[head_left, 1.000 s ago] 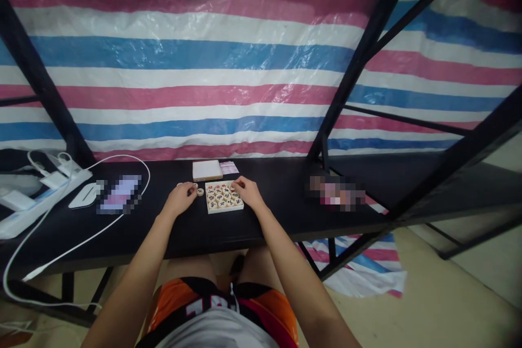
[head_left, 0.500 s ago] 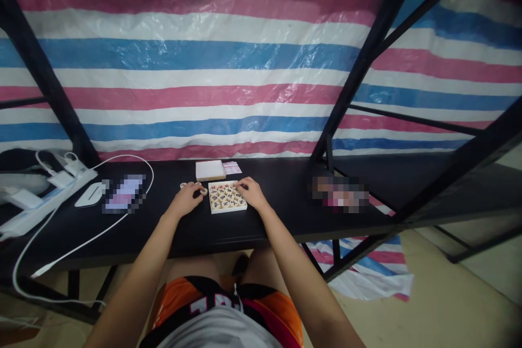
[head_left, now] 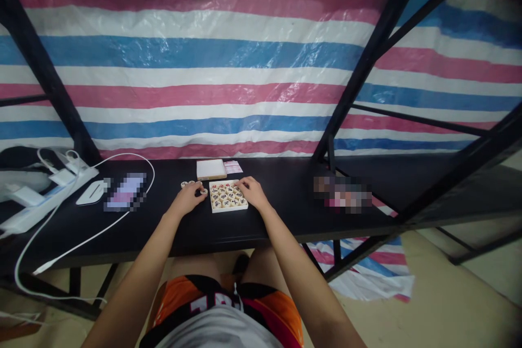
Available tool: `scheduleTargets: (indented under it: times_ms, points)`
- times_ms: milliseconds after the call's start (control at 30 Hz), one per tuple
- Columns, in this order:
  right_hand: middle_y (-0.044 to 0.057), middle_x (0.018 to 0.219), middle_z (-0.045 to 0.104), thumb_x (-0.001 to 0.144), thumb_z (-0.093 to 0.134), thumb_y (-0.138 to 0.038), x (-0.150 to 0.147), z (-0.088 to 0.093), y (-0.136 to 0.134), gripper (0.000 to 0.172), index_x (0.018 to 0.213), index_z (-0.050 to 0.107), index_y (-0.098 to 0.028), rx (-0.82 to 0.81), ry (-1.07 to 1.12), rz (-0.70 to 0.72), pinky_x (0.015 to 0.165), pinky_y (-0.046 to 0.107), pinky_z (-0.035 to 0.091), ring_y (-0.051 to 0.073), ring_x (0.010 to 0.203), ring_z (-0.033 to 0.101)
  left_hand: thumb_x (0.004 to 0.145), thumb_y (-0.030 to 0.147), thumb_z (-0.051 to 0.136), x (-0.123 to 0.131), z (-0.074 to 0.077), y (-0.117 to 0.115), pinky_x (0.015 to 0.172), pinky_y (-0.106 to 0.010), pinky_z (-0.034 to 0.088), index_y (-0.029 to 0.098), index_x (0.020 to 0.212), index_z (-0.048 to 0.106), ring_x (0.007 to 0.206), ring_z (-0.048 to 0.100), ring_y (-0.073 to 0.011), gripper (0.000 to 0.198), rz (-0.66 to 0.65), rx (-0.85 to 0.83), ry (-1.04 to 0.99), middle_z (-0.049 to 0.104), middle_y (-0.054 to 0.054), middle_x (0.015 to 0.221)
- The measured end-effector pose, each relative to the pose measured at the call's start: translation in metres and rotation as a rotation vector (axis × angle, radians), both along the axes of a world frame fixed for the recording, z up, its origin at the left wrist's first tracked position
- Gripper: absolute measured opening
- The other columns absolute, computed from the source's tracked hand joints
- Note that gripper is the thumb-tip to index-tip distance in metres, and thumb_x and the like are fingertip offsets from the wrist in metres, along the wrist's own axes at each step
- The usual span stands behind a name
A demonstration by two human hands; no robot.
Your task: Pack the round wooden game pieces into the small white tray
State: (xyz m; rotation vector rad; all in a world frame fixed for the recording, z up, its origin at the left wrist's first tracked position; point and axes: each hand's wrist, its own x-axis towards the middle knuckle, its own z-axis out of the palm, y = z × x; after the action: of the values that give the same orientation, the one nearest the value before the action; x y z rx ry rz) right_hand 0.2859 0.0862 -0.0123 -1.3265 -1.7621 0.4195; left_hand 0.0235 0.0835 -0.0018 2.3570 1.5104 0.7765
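From here: black tabletop point(head_left: 293, 204), and midway between its near and far edges a white tray point(head_left: 229, 209), probably light, stiffish; I'd grab opposite rims. Right hand point(head_left: 253, 194) is at its far-right corner, can't tell if gripping. Box lid point(head_left: 211, 169) sits behind, crowding the far side. Xiangqi pieces point(head_left: 222, 197) inside: probably hard, slick, edge-grip stuff; left hand point(head_left: 188, 199) is pinching a loose piece point(head_left: 204, 191) left of the tray.

Barely legible Chinese characters on pieces point(head_left: 227, 196)

Makeshift indoor workspace, exact type unclear: striped plastic sheeting point(head_left: 212, 54) hung behind, blk metal frame point(head_left: 345, 100) w/ long surface point(head_left: 285, 190), pwr strip point(head_left: 49, 204) on it.
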Motion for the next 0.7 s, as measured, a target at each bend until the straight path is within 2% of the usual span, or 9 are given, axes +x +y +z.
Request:
scheduleTargets:
  times_ms: [133,333,500,600,700]
  points:
    - [0.001,0.076,0.056,0.083,0.049,-0.033,0.0,0.002,-0.001,0.022,0.075,0.066,-0.021,0.027,0.015,-0.018,0.075,0.026,0.042,0.013,0.072,0.055,0.078,0.037,0.055,0.001,0.004,-0.003,0.071,-0.028,0.041,0.02,0.08,0.059,0.074,0.056,-0.0175,0.018,0.013,-0.004,0.014,0.062,-0.003,0.083]
    - [0.003,0.079,0.059,0.085,0.048,-0.03,-0.005,0.013,-0.009,0.019,0.078,0.063,-0.02,0.175,-0.013,-0.026,0.078,0.029,0.041,0.017,0.079,0.054,0.083,0.035,0.053,0.013,0.015,-0.014,0.08,-0.032,0.043,0.02,0.087,0.061,0.084,0.055,-0.0192,0.018,0.016,0.18,-0.084,0.066,-0.004,0.09]
    - [0.005,0.081,0.062,0.088,0.047,-0.032,-0.021,0.026,-0.025,0.019,0.087,0.062,-0.02,0.262,-0.099,0.138,0.083,0.03,0.041,0.018,0.084,0.054,0.086,0.035,0.052,0.033,0.023,-0.026,0.088,-0.034,0.044,0.02,0.095,0.061,0.097,0.056,-0.0196,0.02,-0.15,0.315,-0.188,0.065,-0.006,0.1]
    - [0.005,0.084,0.063,0.088,0.047,-0.035,-0.029,0.032,-0.034,0.02,0.092,0.061,-0.021,0.29,-0.139,0.252,0.083,0.029,0.042,0.018,0.086,0.055,0.087,0.035,0.052,0.041,0.022,-0.028,0.088,-0.037,0.044,0.019,0.098,0.061,0.097,0.056,-0.0207,0.022,-0.238,0.356,-0.162,0.065,-0.008,0.099]
    - [0.004,0.084,0.063,0.089,0.046,-0.035,-0.033,0.033,-0.038,0.021,0.094,0.06,-0.021,0.306,-0.126,0.288,0.082,0.028,0.043,0.017,0.084,0.056,0.088,0.035,0.05,0.045,0.019,-0.029,0.088,-0.037,0.044,0.019,0.1,0.061,0.095,0.057,-0.0205,0.023,-0.285,0.381,-0.098,0.065,-0.008,0.096]
